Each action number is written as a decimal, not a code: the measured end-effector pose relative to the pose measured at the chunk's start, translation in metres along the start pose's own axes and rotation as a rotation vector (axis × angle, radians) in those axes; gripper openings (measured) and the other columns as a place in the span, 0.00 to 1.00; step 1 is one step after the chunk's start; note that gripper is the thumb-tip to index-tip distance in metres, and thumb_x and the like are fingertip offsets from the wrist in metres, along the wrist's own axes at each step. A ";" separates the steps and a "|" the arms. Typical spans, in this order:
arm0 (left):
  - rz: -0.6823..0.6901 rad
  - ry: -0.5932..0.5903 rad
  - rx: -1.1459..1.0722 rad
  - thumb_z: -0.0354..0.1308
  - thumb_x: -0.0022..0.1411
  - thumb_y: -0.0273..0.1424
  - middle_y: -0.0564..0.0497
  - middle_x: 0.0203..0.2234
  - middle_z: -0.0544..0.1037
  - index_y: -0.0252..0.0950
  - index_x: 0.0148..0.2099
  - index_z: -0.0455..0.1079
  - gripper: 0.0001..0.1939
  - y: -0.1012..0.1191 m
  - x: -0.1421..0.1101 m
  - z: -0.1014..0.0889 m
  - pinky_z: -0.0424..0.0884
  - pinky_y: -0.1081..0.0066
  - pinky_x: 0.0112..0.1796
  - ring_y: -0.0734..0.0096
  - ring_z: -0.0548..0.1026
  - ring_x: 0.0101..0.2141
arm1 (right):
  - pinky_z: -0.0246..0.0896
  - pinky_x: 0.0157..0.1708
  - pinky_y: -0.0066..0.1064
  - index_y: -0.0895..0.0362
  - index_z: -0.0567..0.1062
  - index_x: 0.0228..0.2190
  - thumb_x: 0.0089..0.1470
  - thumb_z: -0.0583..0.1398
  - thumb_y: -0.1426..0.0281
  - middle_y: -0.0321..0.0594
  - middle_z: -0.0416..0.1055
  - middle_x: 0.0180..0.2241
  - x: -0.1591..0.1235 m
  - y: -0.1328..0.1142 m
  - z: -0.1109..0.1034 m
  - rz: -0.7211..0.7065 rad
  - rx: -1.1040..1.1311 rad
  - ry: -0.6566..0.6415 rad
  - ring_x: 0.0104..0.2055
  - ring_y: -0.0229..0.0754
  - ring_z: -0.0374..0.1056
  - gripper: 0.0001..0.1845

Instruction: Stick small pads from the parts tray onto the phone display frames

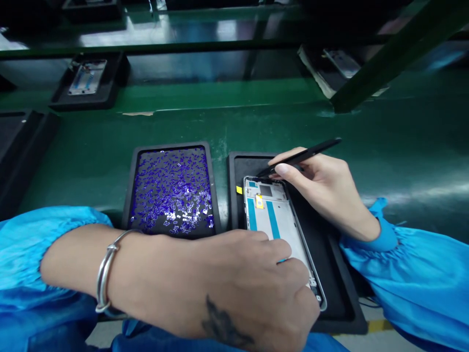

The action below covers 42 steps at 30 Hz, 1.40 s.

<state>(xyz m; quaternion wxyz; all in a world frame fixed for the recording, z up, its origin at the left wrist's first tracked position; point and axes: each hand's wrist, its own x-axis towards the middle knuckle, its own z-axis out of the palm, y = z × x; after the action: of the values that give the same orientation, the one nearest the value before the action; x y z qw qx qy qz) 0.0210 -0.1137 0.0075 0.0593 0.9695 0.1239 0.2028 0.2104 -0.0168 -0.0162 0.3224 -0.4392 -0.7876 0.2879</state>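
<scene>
A silver phone frame [289, 230] with blue strips and a small yellow sticker [259, 201] lies in a black foam tray [246, 163]. My left hand [234, 283] rests over the frame's lower part, back up, with its fingers curled. Its fingertips are hidden, so what they hold, if anything, does not show. In a pinch, my right hand [322, 183] holds black tweezers [306, 153]. Their tip points down at the frame's top edge; whether it grips something is too small to tell.
Left of the frame, another black tray [132, 195] holds many tiny clear, purple-edged pieces [172, 190]. Farther back on the green bench [205, 122] sits a foam tray with another phone frame [88, 77]. A green post [388, 58] slants at the right. More black trays [22, 146] lie at left.
</scene>
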 end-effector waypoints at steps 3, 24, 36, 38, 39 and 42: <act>0.001 -0.006 0.002 0.50 0.64 0.23 0.49 0.24 0.60 0.37 0.28 0.66 0.12 0.000 0.001 0.000 0.56 0.64 0.27 0.69 0.56 0.26 | 0.69 0.34 0.24 0.57 0.76 0.36 0.59 0.60 0.64 0.37 0.75 0.36 0.000 0.000 0.000 0.007 -0.012 0.006 0.36 0.35 0.72 0.10; 0.020 -0.001 0.036 0.51 0.64 0.24 0.49 0.23 0.60 0.36 0.28 0.67 0.11 0.001 -0.001 0.003 0.52 0.63 0.26 0.68 0.56 0.26 | 0.69 0.35 0.24 0.58 0.77 0.37 0.58 0.59 0.64 0.38 0.76 0.37 -0.001 -0.004 0.000 0.006 -0.092 0.016 0.37 0.35 0.72 0.11; 0.022 0.015 0.025 0.50 0.64 0.23 0.49 0.23 0.61 0.35 0.28 0.67 0.11 -0.002 0.001 0.002 0.52 0.63 0.25 0.68 0.56 0.26 | 0.70 0.36 0.28 0.58 0.77 0.36 0.58 0.60 0.62 0.39 0.75 0.37 0.000 -0.003 0.000 0.070 -0.015 0.021 0.38 0.38 0.73 0.12; 0.014 0.019 0.023 0.50 0.64 0.23 0.49 0.23 0.61 0.35 0.28 0.67 0.11 -0.002 0.002 0.002 0.52 0.64 0.25 0.68 0.57 0.25 | 0.70 0.36 0.29 0.58 0.77 0.37 0.58 0.60 0.62 0.39 0.76 0.37 0.001 -0.003 0.000 0.071 -0.011 0.019 0.38 0.38 0.73 0.12; 0.012 0.023 0.025 0.50 0.64 0.23 0.49 0.23 0.61 0.35 0.28 0.66 0.11 -0.002 0.002 0.002 0.52 0.63 0.25 0.68 0.57 0.25 | 0.70 0.36 0.29 0.58 0.77 0.36 0.58 0.60 0.62 0.39 0.76 0.36 0.001 -0.003 0.000 0.070 -0.017 0.017 0.38 0.38 0.73 0.12; 0.013 0.028 0.035 0.51 0.63 0.23 0.49 0.23 0.61 0.35 0.28 0.66 0.11 -0.001 0.001 0.002 0.52 0.63 0.25 0.68 0.57 0.25 | 0.68 0.35 0.28 0.58 0.77 0.36 0.58 0.60 0.62 0.39 0.76 0.36 0.001 -0.003 0.000 0.051 -0.060 0.011 0.36 0.38 0.73 0.12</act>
<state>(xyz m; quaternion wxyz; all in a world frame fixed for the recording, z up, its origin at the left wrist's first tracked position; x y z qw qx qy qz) 0.0231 -0.1129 0.0057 0.0394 0.9683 0.1218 0.2146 0.2089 -0.0174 -0.0140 0.3059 -0.4699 -0.7827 0.2700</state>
